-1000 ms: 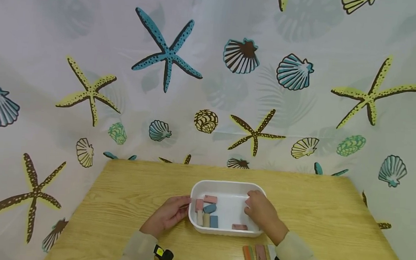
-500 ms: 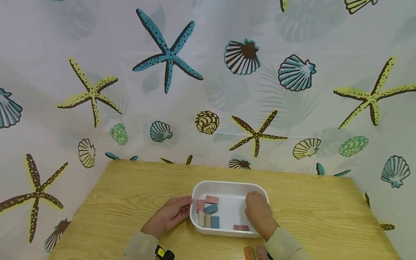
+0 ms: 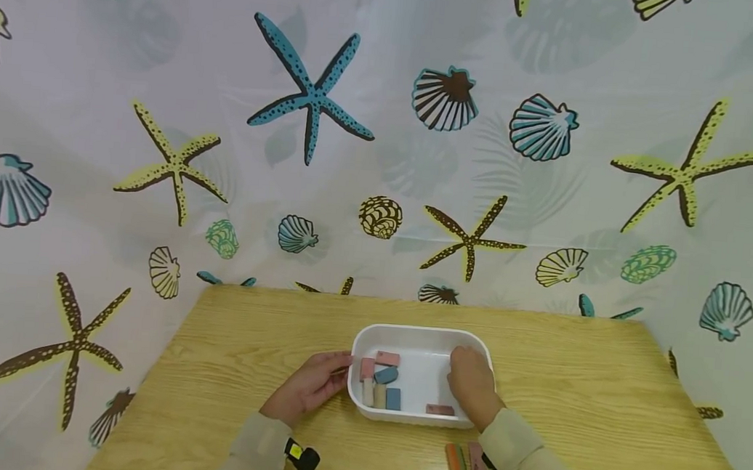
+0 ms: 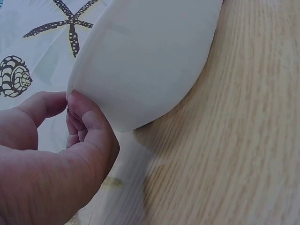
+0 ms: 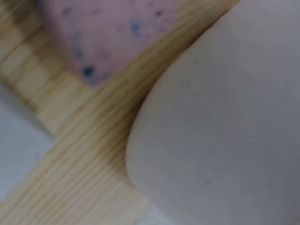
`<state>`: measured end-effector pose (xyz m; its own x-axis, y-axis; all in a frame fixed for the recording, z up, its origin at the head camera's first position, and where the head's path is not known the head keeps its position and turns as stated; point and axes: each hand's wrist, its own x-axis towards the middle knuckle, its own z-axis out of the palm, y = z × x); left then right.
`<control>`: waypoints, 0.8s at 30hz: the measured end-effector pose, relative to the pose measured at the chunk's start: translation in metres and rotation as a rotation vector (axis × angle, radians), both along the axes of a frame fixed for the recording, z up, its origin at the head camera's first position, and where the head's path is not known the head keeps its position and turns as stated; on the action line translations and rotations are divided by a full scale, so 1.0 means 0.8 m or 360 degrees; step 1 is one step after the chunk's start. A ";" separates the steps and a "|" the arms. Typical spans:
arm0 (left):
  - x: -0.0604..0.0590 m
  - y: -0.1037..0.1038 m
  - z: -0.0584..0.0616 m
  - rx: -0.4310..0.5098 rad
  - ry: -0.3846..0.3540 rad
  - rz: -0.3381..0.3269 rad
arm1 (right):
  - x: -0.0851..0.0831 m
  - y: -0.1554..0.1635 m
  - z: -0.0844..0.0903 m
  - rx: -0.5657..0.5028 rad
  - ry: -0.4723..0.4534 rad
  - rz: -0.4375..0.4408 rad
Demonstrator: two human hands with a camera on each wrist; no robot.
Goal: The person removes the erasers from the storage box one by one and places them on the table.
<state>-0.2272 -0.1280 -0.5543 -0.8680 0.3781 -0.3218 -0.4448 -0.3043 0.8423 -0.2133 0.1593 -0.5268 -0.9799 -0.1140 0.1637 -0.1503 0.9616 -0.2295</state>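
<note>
A white tray sits mid-table with several small blocks inside: pink, blue, beige and a reddish one. My left hand holds the tray's left rim, and the left wrist view shows its thumb and fingers pinching the rim of the tray. My right hand reaches down into the right side of the tray, back of the hand up. Its fingertips are hidden, so anything it holds is hidden too. The right wrist view shows only the tray wall.
On the wooden table, an orange-green block and a pink block lie near the front edge beside my right sleeve. The pink block also fills the right wrist view. A seashell-print curtain encloses the table.
My right forearm has drawn in over the blocks on the table, hiding the white one. Both hands stay at the tray, the right one slightly farther in.
</note>
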 end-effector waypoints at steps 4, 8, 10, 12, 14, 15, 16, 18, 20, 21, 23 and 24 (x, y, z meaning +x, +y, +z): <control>0.000 0.001 -0.002 0.0002 0.0010 -0.0009 | 0.004 0.002 0.004 -0.0122 -0.0067 -0.0021; 0.001 0.000 0.001 0.0002 -0.0003 -0.0019 | 0.005 0.005 0.010 -0.0419 -0.0168 -0.0006; 0.001 0.000 0.003 -0.0002 -0.0003 -0.0024 | 0.004 0.007 0.012 -0.0555 -0.0223 -0.0002; 0.001 0.000 0.004 -0.0006 0.0000 -0.0028 | 0.003 0.008 0.013 -0.0667 -0.0289 -0.0022; 0.002 -0.001 0.005 -0.0011 0.0002 -0.0036 | 0.003 0.009 0.015 -0.0760 -0.0336 -0.0052; 0.002 -0.001 0.005 -0.0017 0.0005 -0.0042 | 0.004 0.009 0.016 -0.0806 -0.0357 -0.0068; 0.002 -0.001 0.005 -0.0021 0.0004 -0.0045 | 0.005 0.010 0.017 -0.0850 -0.0378 -0.0079; 0.003 0.000 0.005 -0.0024 0.0004 -0.0049 | 0.007 0.010 0.019 -0.0945 -0.0405 -0.0092; 0.003 0.000 0.005 -0.0022 0.0004 -0.0050 | 0.009 0.011 0.021 -0.1059 -0.0444 -0.0095; 0.003 0.000 0.005 -0.0019 0.0001 -0.0048 | 0.011 0.011 0.022 -0.1129 -0.0475 -0.0096; 0.003 -0.001 0.005 -0.0011 -0.0006 -0.0041 | 0.013 0.012 0.025 -0.1267 -0.0545 -0.0087; 0.003 -0.001 0.005 -0.0013 -0.0006 -0.0040 | 0.015 0.013 0.026 -0.1331 -0.0579 -0.0076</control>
